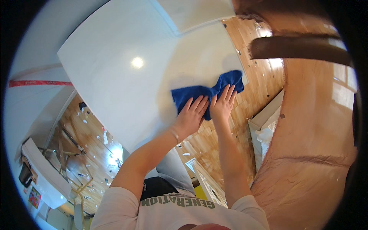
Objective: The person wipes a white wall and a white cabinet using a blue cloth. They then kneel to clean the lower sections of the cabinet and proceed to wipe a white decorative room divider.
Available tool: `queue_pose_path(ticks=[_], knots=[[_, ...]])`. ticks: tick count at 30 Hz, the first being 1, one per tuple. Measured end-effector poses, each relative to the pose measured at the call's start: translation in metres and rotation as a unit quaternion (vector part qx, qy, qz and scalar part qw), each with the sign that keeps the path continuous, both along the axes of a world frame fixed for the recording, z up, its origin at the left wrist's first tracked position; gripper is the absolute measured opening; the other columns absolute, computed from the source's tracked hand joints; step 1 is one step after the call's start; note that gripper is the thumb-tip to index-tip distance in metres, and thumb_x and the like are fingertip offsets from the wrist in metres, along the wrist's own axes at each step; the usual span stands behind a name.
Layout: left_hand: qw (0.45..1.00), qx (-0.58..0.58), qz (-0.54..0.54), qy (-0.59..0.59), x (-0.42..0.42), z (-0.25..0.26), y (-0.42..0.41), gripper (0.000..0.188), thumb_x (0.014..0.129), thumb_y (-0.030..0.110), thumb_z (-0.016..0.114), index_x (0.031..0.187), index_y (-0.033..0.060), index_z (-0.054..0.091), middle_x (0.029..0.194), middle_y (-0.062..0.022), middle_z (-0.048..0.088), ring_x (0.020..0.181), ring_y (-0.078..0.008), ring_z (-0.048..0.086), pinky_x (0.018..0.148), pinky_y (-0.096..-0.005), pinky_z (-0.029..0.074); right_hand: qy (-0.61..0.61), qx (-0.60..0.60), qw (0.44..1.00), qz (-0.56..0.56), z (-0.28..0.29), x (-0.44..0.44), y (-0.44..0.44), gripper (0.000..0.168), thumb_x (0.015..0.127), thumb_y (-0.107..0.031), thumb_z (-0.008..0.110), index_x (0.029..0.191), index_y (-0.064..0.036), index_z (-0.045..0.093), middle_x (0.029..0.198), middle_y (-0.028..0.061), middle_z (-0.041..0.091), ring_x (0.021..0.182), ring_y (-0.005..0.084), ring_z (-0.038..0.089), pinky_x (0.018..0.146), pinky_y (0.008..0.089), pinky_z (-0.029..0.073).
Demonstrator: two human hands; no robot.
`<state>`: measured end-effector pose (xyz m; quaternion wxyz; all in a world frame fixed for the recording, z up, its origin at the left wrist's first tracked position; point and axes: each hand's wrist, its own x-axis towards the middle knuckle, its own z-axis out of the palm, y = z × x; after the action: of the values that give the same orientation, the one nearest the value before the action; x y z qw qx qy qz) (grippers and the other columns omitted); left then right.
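Note:
A blue cloth (pixel 188 93) lies bunched near the right edge of a white tabletop (pixel 120 86). My left hand (pixel 193 115) presses flat on the cloth's lower middle, fingers slightly spread, with a thin bracelet at its wrist. Just beside it, my right hand (pixel 223 103) rests on the cloth too, its fingers pointing up toward the folded right end. Neither hand plainly grips the fabric; both lie over it with palms down. A raised white panel (pixel 205 14) stands at the table's far side.
Scraps of paper and dark bits litter the wooden floor (pixel 201 143). At right is a large brown covered surface (pixel 310 129), with an open box (pixel 258 126) beside it. A white table (pixel 47 175) with metal legs stands at lower left, near a red strip (pixel 40 83).

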<state>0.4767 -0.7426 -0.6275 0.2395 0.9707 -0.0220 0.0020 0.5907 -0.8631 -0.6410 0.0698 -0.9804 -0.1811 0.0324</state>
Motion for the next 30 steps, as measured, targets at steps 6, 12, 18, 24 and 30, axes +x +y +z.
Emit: queue_pose_path(ticks=[6,12,18,24,30], knots=[[0.991,-0.053,0.089,0.090,-0.139,0.011,0.048,0.058,0.085,0.043,0.061,0.134,0.0124,0.054,0.147,-0.0096,0.043,0.135,-0.0301,0.037,0.108,-0.0546,0.027,0.065,-0.020,0.991,0.111,0.004,-0.124,0.056,0.081,0.082,-0.031,0.058,0.146,0.007,0.027,0.154,0.0323,0.016,0.139,0.0575,0.012,0.113,0.0628,0.015],[0.966,0.009,0.245,0.085,-0.191,0.005,0.129,0.057,0.083,0.046,0.061,0.129,0.0125,0.058,0.145,-0.0166,0.043,0.135,-0.0438,0.033,0.104,-0.0693,0.019,0.080,-0.033,0.968,0.236,0.016,-0.150,0.172,0.075,0.078,-0.034,0.060,0.148,-0.024,0.037,0.157,0.0222,0.017,0.135,0.0642,0.011,0.107,0.0718,0.014],[0.952,0.034,0.302,0.027,-0.145,0.007,0.241,0.057,0.085,0.043,0.060,0.133,0.0125,0.055,0.147,-0.0128,0.041,0.138,-0.0392,0.030,0.108,-0.0653,0.020,0.007,-0.015,0.956,0.293,0.013,-0.105,0.298,0.067,0.084,-0.040,0.055,0.148,-0.027,0.038,0.158,0.0148,0.022,0.136,0.0611,0.015,0.107,0.0704,0.017],[0.944,0.029,0.327,-0.035,-0.110,-0.002,0.330,0.057,0.087,0.035,0.059,0.136,0.0080,0.051,0.151,-0.0095,0.038,0.140,-0.0332,0.030,0.110,-0.0616,0.020,-0.051,0.012,0.947,0.317,-0.012,-0.072,0.394,0.057,0.089,-0.039,0.049,0.144,-0.027,0.045,0.157,0.0114,0.028,0.137,0.0561,0.019,0.109,0.0637,0.020],[0.933,0.047,0.346,-0.087,-0.082,-0.008,0.417,0.051,0.088,0.029,0.058,0.134,0.0089,0.053,0.150,-0.0122,0.037,0.140,-0.0348,0.030,0.110,-0.0612,0.021,-0.091,0.000,0.956,0.280,-0.019,-0.049,0.486,0.055,0.091,-0.038,0.043,0.144,-0.023,0.045,0.156,0.0110,0.032,0.138,0.0517,0.024,0.110,0.0588,0.019]])
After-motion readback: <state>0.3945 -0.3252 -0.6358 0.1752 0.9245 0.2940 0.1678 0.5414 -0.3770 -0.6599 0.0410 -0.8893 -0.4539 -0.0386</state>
